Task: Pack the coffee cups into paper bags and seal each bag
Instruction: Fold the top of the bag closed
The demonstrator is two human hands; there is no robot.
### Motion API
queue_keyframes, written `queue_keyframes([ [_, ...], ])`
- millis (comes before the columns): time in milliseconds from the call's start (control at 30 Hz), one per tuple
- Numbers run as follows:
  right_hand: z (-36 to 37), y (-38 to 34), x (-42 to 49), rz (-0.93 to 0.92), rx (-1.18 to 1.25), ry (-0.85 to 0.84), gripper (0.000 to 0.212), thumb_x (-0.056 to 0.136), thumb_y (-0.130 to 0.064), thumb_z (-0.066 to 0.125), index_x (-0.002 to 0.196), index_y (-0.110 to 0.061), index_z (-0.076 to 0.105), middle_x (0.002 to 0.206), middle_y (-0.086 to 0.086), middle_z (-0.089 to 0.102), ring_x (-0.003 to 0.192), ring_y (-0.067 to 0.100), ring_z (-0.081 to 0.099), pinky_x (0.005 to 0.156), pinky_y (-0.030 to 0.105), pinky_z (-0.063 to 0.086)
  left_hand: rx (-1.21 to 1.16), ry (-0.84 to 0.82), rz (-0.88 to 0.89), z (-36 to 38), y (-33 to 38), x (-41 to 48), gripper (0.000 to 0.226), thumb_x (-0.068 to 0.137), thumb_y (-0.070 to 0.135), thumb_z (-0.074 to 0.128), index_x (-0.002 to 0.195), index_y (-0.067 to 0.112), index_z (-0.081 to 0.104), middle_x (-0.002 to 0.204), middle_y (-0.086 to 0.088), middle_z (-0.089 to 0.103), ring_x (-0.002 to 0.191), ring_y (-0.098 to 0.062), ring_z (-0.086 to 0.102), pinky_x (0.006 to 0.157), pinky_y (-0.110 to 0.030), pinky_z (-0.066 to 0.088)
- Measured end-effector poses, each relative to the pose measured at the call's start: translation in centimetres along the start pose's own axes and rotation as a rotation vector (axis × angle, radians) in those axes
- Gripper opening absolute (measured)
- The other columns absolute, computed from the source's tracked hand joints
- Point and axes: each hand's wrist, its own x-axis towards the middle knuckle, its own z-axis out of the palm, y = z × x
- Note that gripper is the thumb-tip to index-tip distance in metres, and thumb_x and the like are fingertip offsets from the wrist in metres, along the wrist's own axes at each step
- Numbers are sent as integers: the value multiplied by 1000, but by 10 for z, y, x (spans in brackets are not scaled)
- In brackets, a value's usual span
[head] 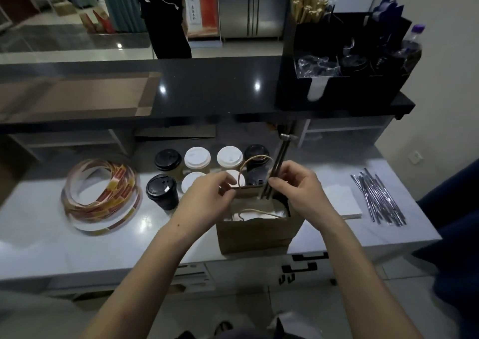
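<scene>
The fingers of my left hand (207, 196) pinch the bag (256, 237) rim to steady it, while my right hand (298, 186) fingers pinch straws (270, 183) upright beside it, apparently for insertion.

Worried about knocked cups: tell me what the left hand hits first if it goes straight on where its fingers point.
Likely the bag handle, right beside the left hand; depth is unclear.

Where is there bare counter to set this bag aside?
Bare white counter lies front-left, between the coiled red-and-yellow sticker strip and the brown paper bag, and in a narrower strip front-right, below the white napkin stack and silver wrapped straws. Behind the bag it is crowded with black- and white-lidded paper cups. The right hand holds dark straws over the bag.
</scene>
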Motion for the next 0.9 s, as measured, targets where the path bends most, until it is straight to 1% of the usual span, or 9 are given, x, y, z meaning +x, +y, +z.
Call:
queue_keyframes([
  [100,5,5,1,-4,-56,-59,8,97,-8,72,95,-16,73,88,9,73,85,25,71,82,41,58,90,-18,-11,11,-16,0,24,87,25,67,110,32,70,101,13,70,105,-21,61,91,-44,53],
  [167,7,8,4,14,-124,-116,9,96,-7,72,96,-16,74,88,3,74,84,15,70,79,29,56,157,-35,-25,18,-22,-1,34,87,27,69,120,34,66,113,11,68,114,-27,54,97,-45,48],
  [300,10,17,14,65,-312,-188,18,95,-6,71,94,-24,73,81,-2,72,71,12,64,64,41,56,153,-53,-37,31,-31,-6,63,85,35,80,140,35,48,135,12,55,129,-24,38,104,-40,41],
  [400,9,24,21,64,-435,-225,25,95,-9,71,88,-33,70,71,-14,66,65,5,58,62,28,48,83,-66,-79,34,-34,-6,78,81,33,82,147,32,41,142,9,50,135,-25,32,106,-42,39],
  [500,6,28,23,35,-606,-253,18,97,-16,69,95,-34,70,79,-17,62,75,5,59,66,23,44,0,-73,-112,35,-34,-5,101,76,32,88,157,28,27,150,4,45,142,-23,28,114,-45,37],
  [600,3,28,24,16,-801,-286,15,99,-21,65,107,-32,71,89,-17,60,85,9,58,61,20,37,-14,-85,-114,36,-34,-2,117,74,34,91,162,24,15,160,5,37,147,-21,25,118,-45,33],
  [667,2,28,26,13,-910,-316,19,100,-23,62,114,-33,71,98,-16,61,92,12,58,61,20,35,-18,-82,-109,36,-34,-1,120,73,35,92,163,23,13,162,4,35,149,-21,25,120,-45,32],
  [767,5,27,29,0,-1022,-385,24,102,-25,60,122,-34,71,115,-11,69,101,16,63,70,28,43,-25,-66,-92,37,-33,-2,122,73,35,92,164,24,12,163,4,35,149,-21,25,120,-45,32],
  [900,7,29,29,-33,-1110,-410,29,100,-36,63,129,-35,68,123,-12,70,107,16,65,76,30,45,-26,-58,-79,37,-32,-1,120,75,34,91,163,26,10,163,5,33,149,-20,23,121,-45,31],
])
